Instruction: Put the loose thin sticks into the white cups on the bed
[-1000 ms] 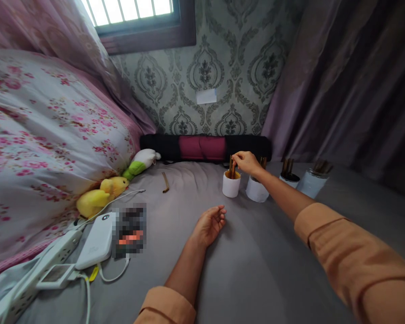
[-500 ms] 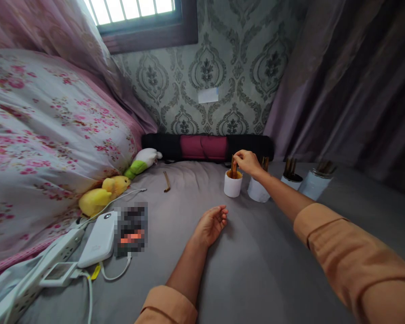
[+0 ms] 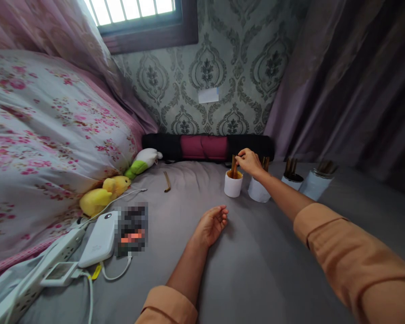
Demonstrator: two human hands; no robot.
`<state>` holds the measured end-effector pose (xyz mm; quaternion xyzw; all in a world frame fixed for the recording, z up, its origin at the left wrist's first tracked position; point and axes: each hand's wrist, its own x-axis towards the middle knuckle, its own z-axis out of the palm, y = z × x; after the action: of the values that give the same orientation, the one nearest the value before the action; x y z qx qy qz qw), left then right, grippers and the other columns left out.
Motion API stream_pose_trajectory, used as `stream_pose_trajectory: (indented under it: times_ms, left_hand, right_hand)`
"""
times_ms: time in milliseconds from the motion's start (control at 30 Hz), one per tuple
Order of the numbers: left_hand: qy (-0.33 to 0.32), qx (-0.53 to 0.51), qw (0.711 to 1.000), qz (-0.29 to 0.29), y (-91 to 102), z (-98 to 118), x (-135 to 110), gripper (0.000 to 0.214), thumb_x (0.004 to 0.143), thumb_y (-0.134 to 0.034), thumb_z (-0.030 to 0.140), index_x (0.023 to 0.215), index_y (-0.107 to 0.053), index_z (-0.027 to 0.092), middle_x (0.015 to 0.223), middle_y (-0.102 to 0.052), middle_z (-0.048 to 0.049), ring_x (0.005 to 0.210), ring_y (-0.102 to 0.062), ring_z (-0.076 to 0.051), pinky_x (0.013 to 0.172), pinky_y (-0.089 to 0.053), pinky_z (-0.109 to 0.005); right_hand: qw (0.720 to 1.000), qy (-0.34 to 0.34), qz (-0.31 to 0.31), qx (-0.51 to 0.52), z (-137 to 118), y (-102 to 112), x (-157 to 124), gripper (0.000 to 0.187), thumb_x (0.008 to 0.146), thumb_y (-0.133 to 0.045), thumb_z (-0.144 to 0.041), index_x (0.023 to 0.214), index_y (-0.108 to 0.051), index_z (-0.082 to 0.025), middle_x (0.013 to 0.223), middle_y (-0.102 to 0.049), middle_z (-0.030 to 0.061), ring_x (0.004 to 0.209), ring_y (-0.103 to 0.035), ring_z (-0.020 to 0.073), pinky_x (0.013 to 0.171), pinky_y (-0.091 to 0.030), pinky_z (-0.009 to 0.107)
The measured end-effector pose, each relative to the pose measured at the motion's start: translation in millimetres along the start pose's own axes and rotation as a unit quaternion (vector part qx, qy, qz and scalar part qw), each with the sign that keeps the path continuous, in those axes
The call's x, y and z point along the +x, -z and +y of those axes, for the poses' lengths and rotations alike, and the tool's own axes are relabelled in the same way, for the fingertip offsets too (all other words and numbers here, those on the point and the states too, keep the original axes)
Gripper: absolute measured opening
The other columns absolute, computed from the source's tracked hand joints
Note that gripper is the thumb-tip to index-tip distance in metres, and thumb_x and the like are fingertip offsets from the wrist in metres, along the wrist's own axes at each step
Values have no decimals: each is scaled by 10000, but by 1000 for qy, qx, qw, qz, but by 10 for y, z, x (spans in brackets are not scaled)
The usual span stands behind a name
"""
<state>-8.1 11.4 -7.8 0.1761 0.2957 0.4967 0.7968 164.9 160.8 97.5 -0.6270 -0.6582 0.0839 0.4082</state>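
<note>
My right hand (image 3: 249,162) is over the leftmost white cup (image 3: 233,186), its fingers pinched at the upper part of the thin golden-brown sticks (image 3: 234,168) standing there. The exact grip is partly hidden by the fingers. Just right of that cup stands a second white container (image 3: 258,191), also holding sticks, partly behind my right wrist. My left hand (image 3: 212,224) rests on the grey sheet in front of the cups, fingers loosely curled and apart, with nothing in it. A thin golden-brown piece with a bent end (image 3: 167,182) lies on the sheet farther left.
Two more stick-filled containers, one dark-rimmed (image 3: 292,181) and one pale and tilted-looking (image 3: 315,183), stand beyond my right forearm. Plush toys (image 3: 104,195), a white power bank (image 3: 99,238), cables and a power strip (image 3: 50,265) lie left. A black-and-maroon roll (image 3: 204,147) lines the wall.
My right hand has shifted very slightly up and to the right at the sticks, which show a little more. My left hand has stayed still.
</note>
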Motion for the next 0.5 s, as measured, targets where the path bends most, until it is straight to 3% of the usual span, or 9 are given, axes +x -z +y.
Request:
stream_pose_trajectory:
  times_ms: [133, 500]
  left_hand:
    - [0, -1, 1000, 3, 5, 9, 8, 111, 776, -526, 124, 851, -588, 70, 698, -590, -54, 554, -522, -66, 505, -399, -173]
    - [-1, -4, 1000, -1, 7, -2, 6, 114, 779, -520, 121, 852, -589, 68, 695, -591, -54, 551, -525, -69, 506, -401, -176]
  right_hand:
    - [1000, -20, -1, -21, -8, -1, -3, 285, 750, -545, -324, 997, -581, -186, 788, -678, 37, 688, -607, 144, 617, -443, 247]
    - [999, -20, -35, -32, 0, -7, -22, 248, 766, -532, -309, 956, -624, -179, 752, -685, 37, 700, -619, 143, 638, -445, 246]
